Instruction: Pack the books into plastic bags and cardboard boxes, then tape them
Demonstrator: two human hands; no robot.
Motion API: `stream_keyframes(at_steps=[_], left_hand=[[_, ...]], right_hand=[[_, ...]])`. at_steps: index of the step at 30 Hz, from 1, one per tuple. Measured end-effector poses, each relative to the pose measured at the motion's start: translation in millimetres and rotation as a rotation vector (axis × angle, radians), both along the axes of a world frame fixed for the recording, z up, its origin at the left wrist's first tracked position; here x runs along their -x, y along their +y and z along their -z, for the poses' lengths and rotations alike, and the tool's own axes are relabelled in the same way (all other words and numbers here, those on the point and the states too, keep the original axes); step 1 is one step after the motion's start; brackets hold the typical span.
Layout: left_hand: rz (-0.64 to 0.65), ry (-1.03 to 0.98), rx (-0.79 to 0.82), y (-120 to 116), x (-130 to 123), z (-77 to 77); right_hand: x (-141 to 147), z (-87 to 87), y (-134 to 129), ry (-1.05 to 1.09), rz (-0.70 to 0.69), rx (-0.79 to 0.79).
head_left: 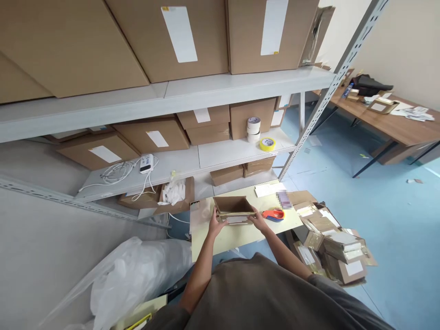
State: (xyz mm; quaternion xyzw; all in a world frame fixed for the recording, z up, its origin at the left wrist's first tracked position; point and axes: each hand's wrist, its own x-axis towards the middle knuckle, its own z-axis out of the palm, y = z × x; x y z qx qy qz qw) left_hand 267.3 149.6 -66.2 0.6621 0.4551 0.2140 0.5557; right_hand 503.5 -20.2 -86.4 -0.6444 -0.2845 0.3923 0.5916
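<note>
An open-topped cardboard box point(237, 219) with a white label on its near side is held over a pale yellow table point(220, 245). My left hand point(215, 223) grips its left end, thumb across the near side. At its right end my right hand point(257, 219) holds it the same way. The inside looks bare brown, though its bottom is partly hidden. Just right of my right hand lies a red and blue tape dispenser point(274, 215). Beyond it are a pixelated purple item point(283, 199) and a white sheet point(268, 189) near the back edge.
Metal shelves point(227, 157) with large cartons stand ahead, holding tape rolls point(253, 126) and a power strip point(146, 163). Small boxes point(345, 250) are piled at the right. Clear plastic wrap point(137, 270) bulges at the left. A brown desk point(388, 119) stands far right.
</note>
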Motion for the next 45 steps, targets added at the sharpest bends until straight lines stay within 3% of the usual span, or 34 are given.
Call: stream_keyframes(at_steps=[6,12,20,26,32,35,40,45], left_hand=[[0.049,0.054,-0.061,6.8,17.6,-14.5],[0.107,0.095,-0.047,-0.5,29.7,-16.4],[0.094,0.099,-0.106,-5.8,28.1,-11.3],[0.032,0.222,-0.158,-8.9,17.7,-15.5],[-0.073,0.34,-0.214,-17.6,7.5,-26.4],[-0.008,0.404,-0.269,-5.7,1.9,-37.5],[0.23,0.478,-0.365,24.0,-10.2,-53.3],[0.237,0.409,-0.356,20.0,-5.7,-37.8]], right_hand=[[13.2,-12.5,0.1,0.239,0.001,-0.019],[16.4,-22.8,2.5,0.16,-0.015,-0.05],[11.8,-6.8,-4.7,-0.12,-0.054,0.074],[14.4,-0.9,4.9,-0.004,-0.032,0.066],[19.9,16.8,8.9,0.015,0.201,0.136],[19.5,21.5,8.3,-0.055,0.218,0.185],[13.2,14.7,9.3,-0.24,0.122,0.248],[13.1,8.1,9.9,-0.464,0.076,0.285]])
